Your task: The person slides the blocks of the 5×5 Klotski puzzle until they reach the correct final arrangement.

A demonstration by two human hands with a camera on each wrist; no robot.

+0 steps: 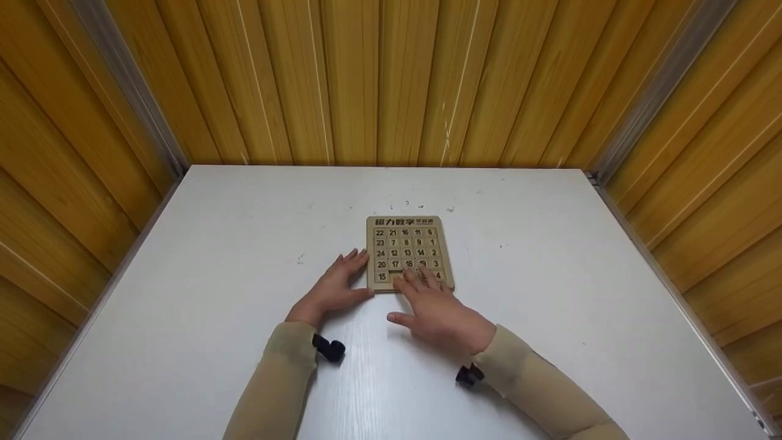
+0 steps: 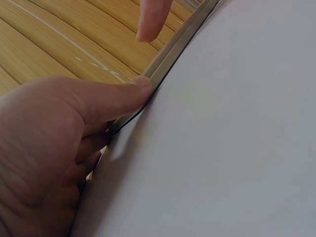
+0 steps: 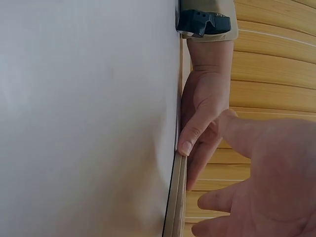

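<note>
A wooden number slide puzzle lies flat on the white table, its square tiles set in rows with dark printed numbers. My left hand rests against its near left corner, the fingers spread along the left side. In the left wrist view, the left thumb presses on the front edge. Over the lower right of the board, my right hand lays its extended fingertips on the bottom rows and covers some tiles. An uncovered gap shows beside tile 15. The right thumb is held off the board.
The white table stretches out on all sides of the puzzle, with small dark marks behind it. Yellow wood-look panels enclose the back and sides. A small black device is strapped at each wrist over the beige sleeves.
</note>
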